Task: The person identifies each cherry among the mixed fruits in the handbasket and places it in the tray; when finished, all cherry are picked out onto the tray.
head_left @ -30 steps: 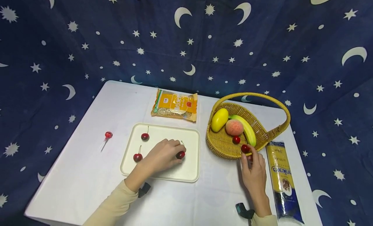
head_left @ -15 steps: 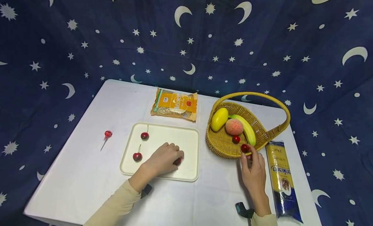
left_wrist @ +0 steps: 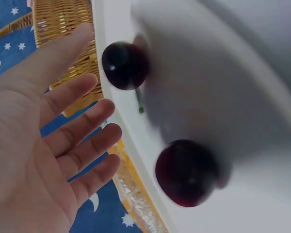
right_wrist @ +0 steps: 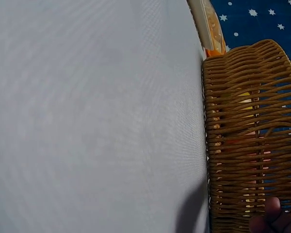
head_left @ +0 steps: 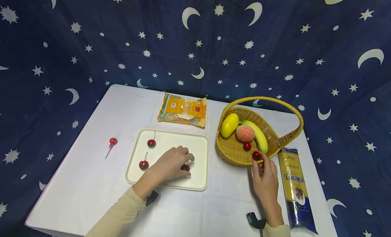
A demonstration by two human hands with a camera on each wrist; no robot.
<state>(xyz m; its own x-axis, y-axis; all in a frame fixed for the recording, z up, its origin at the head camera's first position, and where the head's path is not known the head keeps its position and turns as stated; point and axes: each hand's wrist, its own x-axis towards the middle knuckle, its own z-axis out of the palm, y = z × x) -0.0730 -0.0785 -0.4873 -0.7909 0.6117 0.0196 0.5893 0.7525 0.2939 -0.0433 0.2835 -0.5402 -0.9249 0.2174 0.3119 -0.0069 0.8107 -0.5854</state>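
My left hand (head_left: 172, 164) hovers over the cream tray (head_left: 198, 181), its thumb and fingers spread around a dark red cherry (head_left: 185, 167). In the left wrist view the fingers are apart from this cherry (left_wrist: 125, 66), and a second cherry (left_wrist: 186, 173) sits beyond it. Two stemmed cherries, one upper (head_left: 151, 143) and one lower (head_left: 144, 165), lie on the tray's left half. With thumb outside and index finger over the rim, my right hand (head_left: 266, 179) grips the wicker basket (head_left: 226, 155). A cherry (head_left: 256, 155) is by its fingertips; more red shows between thumb and fingers, partly hidden.
In the basket are a yellow mango-like fruit (head_left: 229, 125), a peach (head_left: 245, 133), a banana (head_left: 258, 137) and another cherry (head_left: 247, 146). A grain bag (head_left: 182, 110) lies behind the tray, a lollipop (head_left: 112, 143) left, a long pasta-like packet (head_left: 297, 191) right.
The cherry under my left hand has shifted slightly left and nearer. My left fingers drew in around it, then spread apart again. My right hand stays at the basket rim.
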